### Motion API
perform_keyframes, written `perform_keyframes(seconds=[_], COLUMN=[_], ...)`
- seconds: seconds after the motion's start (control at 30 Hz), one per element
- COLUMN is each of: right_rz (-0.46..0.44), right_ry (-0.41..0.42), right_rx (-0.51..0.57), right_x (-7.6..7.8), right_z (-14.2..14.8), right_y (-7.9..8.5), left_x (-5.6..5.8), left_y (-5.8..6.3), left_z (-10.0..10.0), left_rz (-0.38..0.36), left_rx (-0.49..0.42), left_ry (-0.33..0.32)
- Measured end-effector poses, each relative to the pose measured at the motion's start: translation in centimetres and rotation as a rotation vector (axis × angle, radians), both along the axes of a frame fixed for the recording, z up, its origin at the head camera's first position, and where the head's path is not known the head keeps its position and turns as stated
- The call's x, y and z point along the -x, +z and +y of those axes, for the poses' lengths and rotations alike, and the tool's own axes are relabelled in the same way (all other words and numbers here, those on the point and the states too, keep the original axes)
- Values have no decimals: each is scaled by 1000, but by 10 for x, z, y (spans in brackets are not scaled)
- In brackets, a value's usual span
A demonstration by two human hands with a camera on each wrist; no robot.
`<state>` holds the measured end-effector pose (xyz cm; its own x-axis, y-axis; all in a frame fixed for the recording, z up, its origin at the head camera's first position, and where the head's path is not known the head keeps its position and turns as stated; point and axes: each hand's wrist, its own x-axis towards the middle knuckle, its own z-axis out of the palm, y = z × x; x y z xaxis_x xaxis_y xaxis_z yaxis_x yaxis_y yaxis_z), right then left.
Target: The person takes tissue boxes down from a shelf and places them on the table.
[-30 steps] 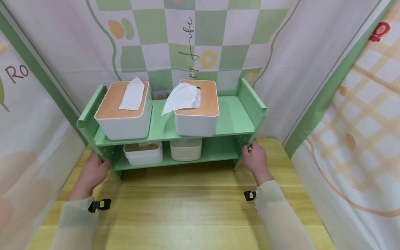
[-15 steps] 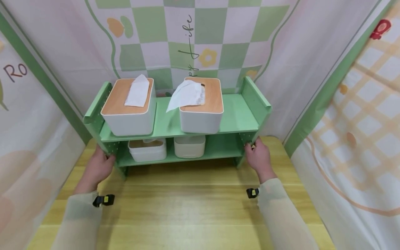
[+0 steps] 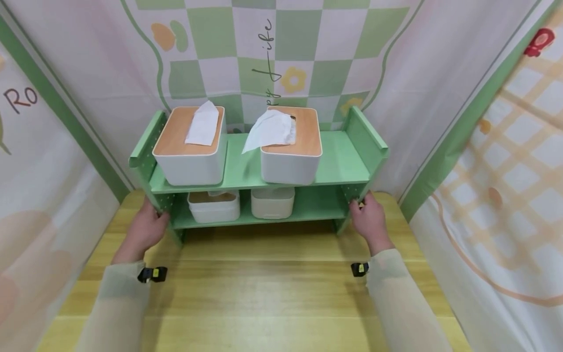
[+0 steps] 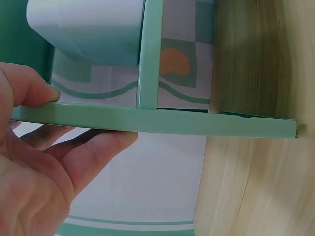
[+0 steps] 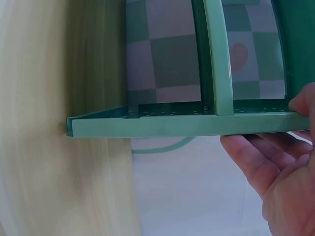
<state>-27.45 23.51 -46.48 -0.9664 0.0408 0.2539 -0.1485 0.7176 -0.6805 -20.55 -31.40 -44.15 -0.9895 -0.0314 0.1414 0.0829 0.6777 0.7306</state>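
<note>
A green two-tier shelf (image 3: 246, 183) stands on the wooden table. My left hand (image 3: 148, 226) grips its left side panel (image 4: 197, 123), thumb on the inner face and fingers outside. The right side panel (image 5: 162, 126) is held the same way by my right hand (image 3: 368, 217). On the upper tier sit two white tissue boxes with wood-look lids, the left box (image 3: 191, 168) close to the side panel and the other box (image 3: 291, 168) right of the middle. Each has a white tissue poking out. Below them are a white open-topped box (image 3: 214, 210) and a cream box (image 3: 272, 204).
The wooden table (image 3: 264, 293) stretches forward of the shelf. Behind hangs a checkered green-and-white curtain (image 3: 255, 49), close to the shelf's back. Printed curtains (image 3: 501, 186) also stand along both sides.
Both hands have shifted the shelf to the right and slightly back, toward the rear curtain. The boxes ride along with it, and both grips stay as they were.
</note>
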Motion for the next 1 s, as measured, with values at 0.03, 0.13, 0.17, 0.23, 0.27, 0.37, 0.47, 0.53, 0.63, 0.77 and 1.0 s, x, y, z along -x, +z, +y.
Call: perform_keyframes(seconds=[0.03, 0.13, 0.17, 0.23, 0.27, 0.37, 0.47, 0.53, 0.63, 0.77, 1.0], right_rz=[0, -12, -13, -24, -27, -37, -39, -37, -34, -35, -40], right_ry=[-2, -7, -8, -8, -8, -5, -5, -3, 4, 7, 13], right_rx=[-3, -6, -9, -8, -7, -5, -4, -5, 0, -1, -30], right_x=[0, 0, 0, -1, -2, -3, -4, -4, -4, -4, -3], right_z=[1, 5, 6, 7, 8, 10, 12, 14, 16, 17, 16], right_y=[0, 1, 2, 2, 2, 3, 4, 5, 6, 9, 10], left_x=[1, 3, 4, 6, 6, 8, 11, 13, 15, 15, 10], left_y=[0, 1, 1, 2, 2, 4, 6, 8, 9, 10, 9], left_z=[1, 3, 3, 3, 4, 4, 6, 7, 10, 12, 13], left_rz=[-1, -16, -22, -29, -35, -59, -75, -73, -68, -71, -66], left_rx=[-5, -20, -22, -22, -23, -26, -32, -37, -37, -35, -35], left_ry=[-4, -13, -15, -19, -21, -25, -30, -34, -38, -36, -28])
